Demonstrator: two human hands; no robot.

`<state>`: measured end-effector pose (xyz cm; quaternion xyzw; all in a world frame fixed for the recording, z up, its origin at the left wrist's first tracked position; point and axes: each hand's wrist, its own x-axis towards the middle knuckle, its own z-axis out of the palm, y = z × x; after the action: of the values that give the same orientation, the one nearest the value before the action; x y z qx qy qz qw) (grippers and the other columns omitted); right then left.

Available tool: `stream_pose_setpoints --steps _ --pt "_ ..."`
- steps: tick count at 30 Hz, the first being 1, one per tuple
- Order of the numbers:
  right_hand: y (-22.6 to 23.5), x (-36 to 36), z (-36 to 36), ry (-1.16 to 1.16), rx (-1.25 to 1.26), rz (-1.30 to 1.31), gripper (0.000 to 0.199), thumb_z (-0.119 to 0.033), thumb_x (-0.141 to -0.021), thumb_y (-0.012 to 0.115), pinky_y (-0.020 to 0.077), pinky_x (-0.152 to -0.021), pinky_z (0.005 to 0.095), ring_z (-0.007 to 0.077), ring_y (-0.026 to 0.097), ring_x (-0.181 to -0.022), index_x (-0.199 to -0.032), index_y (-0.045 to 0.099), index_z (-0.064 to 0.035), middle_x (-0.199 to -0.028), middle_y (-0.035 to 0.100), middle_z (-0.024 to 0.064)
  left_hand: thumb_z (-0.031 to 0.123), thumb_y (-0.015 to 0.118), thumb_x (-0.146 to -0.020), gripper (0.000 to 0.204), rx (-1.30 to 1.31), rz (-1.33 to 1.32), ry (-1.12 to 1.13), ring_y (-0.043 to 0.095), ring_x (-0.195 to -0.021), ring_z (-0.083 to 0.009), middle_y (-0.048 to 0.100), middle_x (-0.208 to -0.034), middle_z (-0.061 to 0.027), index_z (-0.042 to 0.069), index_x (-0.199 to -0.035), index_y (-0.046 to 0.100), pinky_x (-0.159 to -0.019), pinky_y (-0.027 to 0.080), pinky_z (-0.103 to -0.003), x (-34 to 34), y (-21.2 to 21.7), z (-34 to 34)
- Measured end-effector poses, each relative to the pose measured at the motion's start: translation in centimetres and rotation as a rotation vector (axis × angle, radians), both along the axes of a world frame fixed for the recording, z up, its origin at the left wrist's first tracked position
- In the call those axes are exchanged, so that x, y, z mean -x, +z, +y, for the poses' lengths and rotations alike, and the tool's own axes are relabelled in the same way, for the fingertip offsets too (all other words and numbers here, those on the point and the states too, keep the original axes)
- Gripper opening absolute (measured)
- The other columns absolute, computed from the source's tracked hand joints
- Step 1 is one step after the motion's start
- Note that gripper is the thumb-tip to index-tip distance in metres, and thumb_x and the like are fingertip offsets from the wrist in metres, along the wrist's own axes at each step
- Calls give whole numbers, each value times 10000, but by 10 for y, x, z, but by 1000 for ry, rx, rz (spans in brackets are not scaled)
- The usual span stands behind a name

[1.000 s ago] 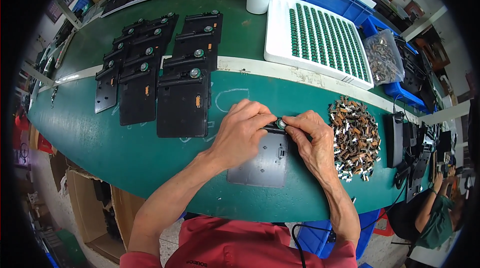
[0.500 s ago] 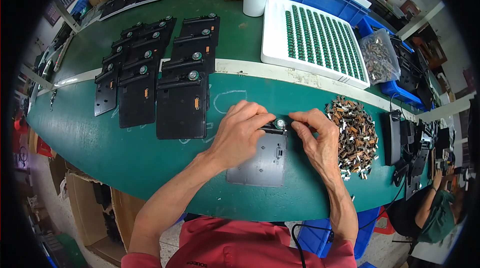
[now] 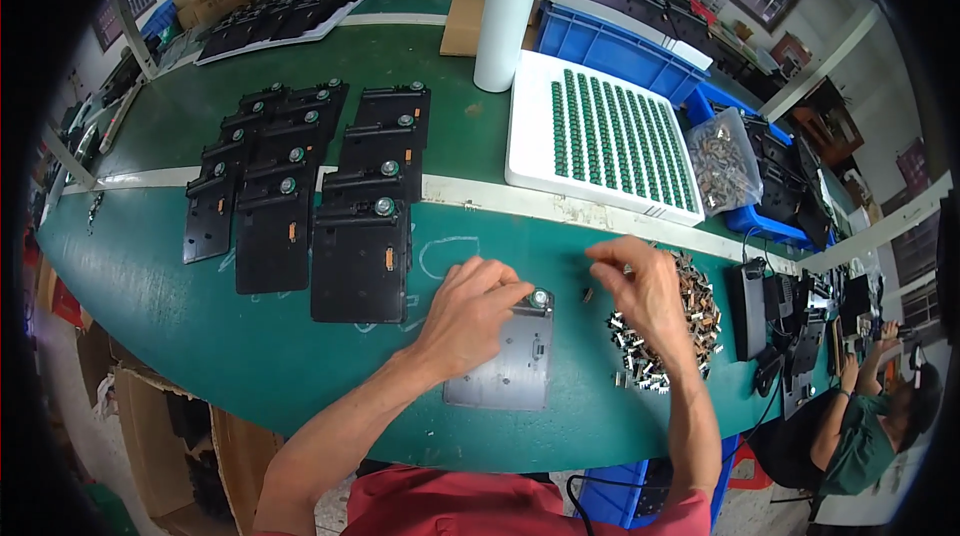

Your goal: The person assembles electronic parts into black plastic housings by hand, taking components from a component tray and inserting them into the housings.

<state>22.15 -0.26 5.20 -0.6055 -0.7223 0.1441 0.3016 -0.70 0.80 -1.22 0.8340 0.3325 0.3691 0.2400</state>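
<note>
A flat black plate (image 3: pixel 500 366) lies before me on the green bench, with a small slot near its right side and a round silver-and-green piece (image 3: pixel 540 299) at its top right corner. My left hand (image 3: pixel 468 314) is closed over the plate's upper left edge, fingers bent around the bar there; the fingertips are partly hidden. My right hand (image 3: pixel 645 286) hovers at the left side of a heap of small brown and silver parts (image 3: pixel 700 311). Its thumb and forefinger are apart, and nothing shows between them. One small dark part (image 3: pixel 588 294) sits just below its fingertips.
Overlapping rows of similar black plates (image 3: pixel 358 276) occupy the left. Behind the heap are a white foam tray (image 3: pixel 525 151) of green parts, a white bottle (image 3: pixel 503 31) and a clear bag (image 3: pixel 722 161) of parts. A co-worker (image 3: pixel 865 426) sits at far right.
My right hand has moved away from the plate's round piece toward the heap. My left hand stays on the plate. The whole view has shifted, showing more of the far side.
</note>
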Motion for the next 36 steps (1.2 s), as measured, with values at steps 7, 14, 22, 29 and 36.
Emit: stream_pose_setpoints --steps 7,14,22,29,36 --pt "2 -25 52 3 214 -176 228 -15 -748 705 536 -750 394 310 705 -800 -976 723 -14 -889 723 166 -115 676 -667 393 25 10 -9 555 -922 -271 597 -977 -97 -13 -1046 685 -845 448 -381 -3 -3 1" --pt "-3 -9 9 223 180 -386 274 -13 -687 757 533 -769 422 326 667 -857 -959 723 -31 -911 691 129 -129 687 -647 406 15 12 13 554 -914 -270 597 -973 -94 -16 -1037 684 -831 446 -381 -2 -3 1" --pt "-23 -3 -19 95 21 -280 137 -6 -777 690 520 -719 431 326 626 -835 -911 675 -33 -831 624 115 -113 672 -663 379 -20 -3 22 560 -909 -285 600 -972 -111 -24 -1031 684 -826 455 -391 -5 -5 -1" --pt "-21 17 -47 -66 539 833 164 -15 -884 671 563 -741 269 157 680 -825 -1042 670 28 -939 705 111 -83 642 -703 328 -53 -13 77 562 -917 -293 606 -980 -117 -26 -1024 683 -840 461 -397 -7 -9 -3" --pt "-34 18 -65 -110 657 1224 247 52 -810 721 579 -814 288 192 694 -862 -1048 657 42 -985 701 140 -73 673 -685 345 -91 -20 93 562 -925 -291 609 -978 -107 -10 -1024 690 -835 459 -393 -5 -11 -4"
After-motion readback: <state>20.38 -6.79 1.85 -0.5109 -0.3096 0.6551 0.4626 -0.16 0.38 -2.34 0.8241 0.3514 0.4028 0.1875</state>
